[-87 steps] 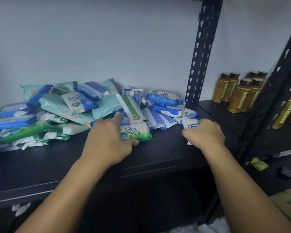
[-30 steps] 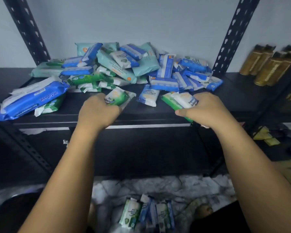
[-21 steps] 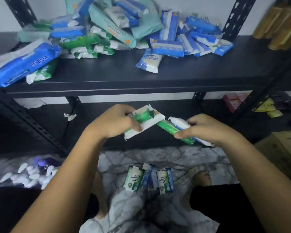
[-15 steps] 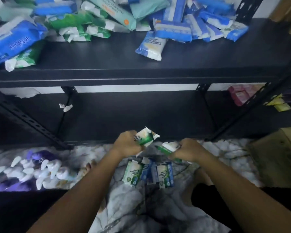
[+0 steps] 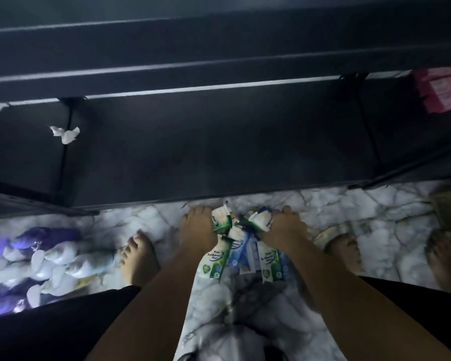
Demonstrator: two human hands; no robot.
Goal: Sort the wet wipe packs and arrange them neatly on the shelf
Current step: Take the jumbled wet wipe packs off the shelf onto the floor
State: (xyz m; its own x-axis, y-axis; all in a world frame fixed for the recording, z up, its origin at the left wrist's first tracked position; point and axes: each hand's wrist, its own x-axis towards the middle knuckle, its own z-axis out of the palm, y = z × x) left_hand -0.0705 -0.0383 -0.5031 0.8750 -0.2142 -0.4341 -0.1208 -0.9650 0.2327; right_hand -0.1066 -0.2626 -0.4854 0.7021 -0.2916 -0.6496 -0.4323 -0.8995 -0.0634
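Marble floor (image 5: pixel 375 217) below shelf (image 5: pixel 219 152): L hand (image 5: pixel 197 227) & R hand (image 5: pixel 284 227) each clutch a green pack (image 5: pixel 220 221) over floor row (image 5: pixel 242 259); sloppy drop could knock row askew, mix colours.

You are stretching both arms straight down, left hand (image 5: pixel 197 226) gripping a green-white pack (image 5: pixel 220 219), right hand (image 5: pixel 284 226) gripping a second pack (image 5: pixel 262 220).
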